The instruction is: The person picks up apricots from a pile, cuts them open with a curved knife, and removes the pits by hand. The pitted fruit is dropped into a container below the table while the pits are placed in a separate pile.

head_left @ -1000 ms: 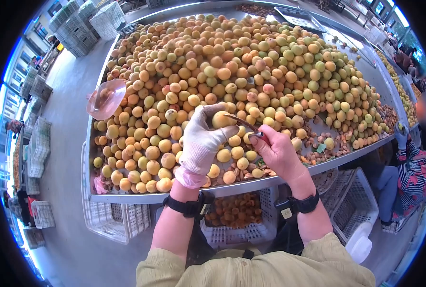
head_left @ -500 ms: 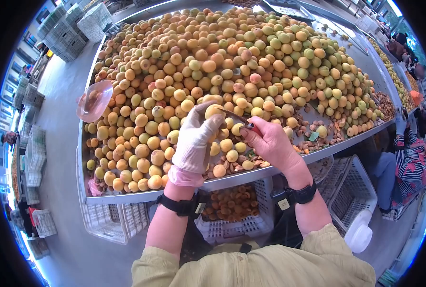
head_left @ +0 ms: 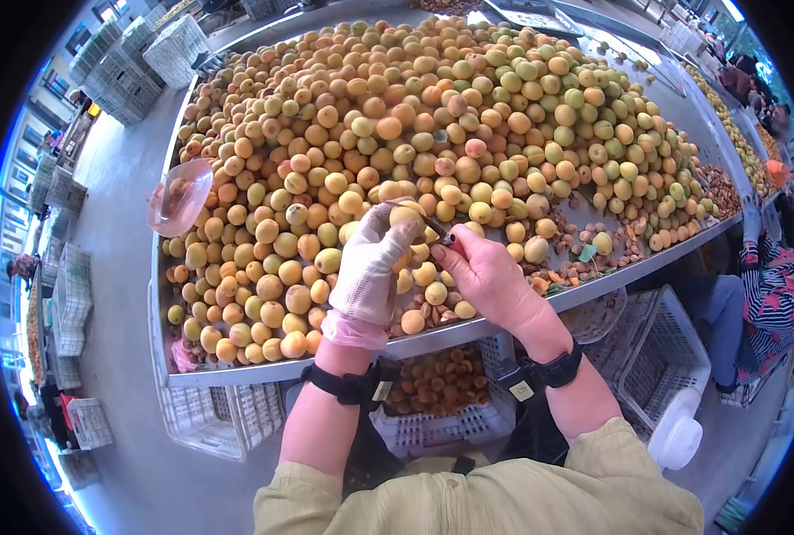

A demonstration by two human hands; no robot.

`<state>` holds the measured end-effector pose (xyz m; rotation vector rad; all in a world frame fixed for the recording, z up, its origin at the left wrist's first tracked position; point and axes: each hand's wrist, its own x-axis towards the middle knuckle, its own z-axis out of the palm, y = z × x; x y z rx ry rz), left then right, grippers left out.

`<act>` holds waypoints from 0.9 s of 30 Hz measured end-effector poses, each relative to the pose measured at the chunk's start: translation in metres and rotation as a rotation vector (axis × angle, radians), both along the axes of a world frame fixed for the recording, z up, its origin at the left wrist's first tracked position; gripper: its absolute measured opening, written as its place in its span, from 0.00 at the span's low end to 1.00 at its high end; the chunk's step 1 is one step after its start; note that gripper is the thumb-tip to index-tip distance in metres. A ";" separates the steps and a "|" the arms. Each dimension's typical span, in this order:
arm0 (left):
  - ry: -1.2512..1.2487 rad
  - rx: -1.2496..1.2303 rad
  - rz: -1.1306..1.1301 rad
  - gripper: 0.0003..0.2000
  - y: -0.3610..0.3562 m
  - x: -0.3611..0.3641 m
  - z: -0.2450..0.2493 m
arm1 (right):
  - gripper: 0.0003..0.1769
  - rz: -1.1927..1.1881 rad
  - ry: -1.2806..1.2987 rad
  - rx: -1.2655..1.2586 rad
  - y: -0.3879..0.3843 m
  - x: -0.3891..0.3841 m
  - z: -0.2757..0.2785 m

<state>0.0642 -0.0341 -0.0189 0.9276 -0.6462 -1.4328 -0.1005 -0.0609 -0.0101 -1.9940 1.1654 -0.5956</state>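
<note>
- Clearly, our gloved left hand (head_left: 368, 267) curls around a yellow fruit (head_left: 404, 212).
- Our bare right hand (head_left: 488, 276) is clenched on a knife (head_left: 438, 229) beside it.
- We face a heaped table (head_left: 237, 374).

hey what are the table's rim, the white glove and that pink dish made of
Table rim: probably metal, smooth, grey with a dull sheen. White glove: likely knitted fabric, matte, finely textured. Pink dish: seemingly plastic, glossy and see-through.
</note>
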 end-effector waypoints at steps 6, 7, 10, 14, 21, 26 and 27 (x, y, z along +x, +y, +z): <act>0.261 0.062 0.129 0.18 0.001 -0.011 -0.010 | 0.13 0.017 -0.219 0.189 0.011 0.007 -0.002; 0.306 0.036 0.133 0.18 -0.001 -0.009 -0.012 | 0.13 0.015 -0.218 0.189 0.011 0.005 -0.002; 0.350 0.036 0.146 0.21 -0.003 -0.010 -0.010 | 0.13 0.012 -0.159 0.195 0.007 -0.004 0.002; 0.111 -0.049 0.042 0.22 -0.003 -0.008 -0.001 | 0.12 0.047 -0.165 0.200 0.001 -0.020 0.011; 0.236 -0.056 0.080 0.18 -0.003 -0.033 -0.009 | 0.13 -0.084 -0.144 0.024 0.013 0.007 -0.014; 0.279 -0.007 0.101 0.17 -0.006 -0.029 -0.011 | 0.15 -0.118 -0.129 0.014 0.012 0.013 -0.013; 0.310 -0.003 0.129 0.16 -0.006 -0.029 -0.016 | 0.15 -0.094 -0.209 0.019 0.012 0.013 -0.017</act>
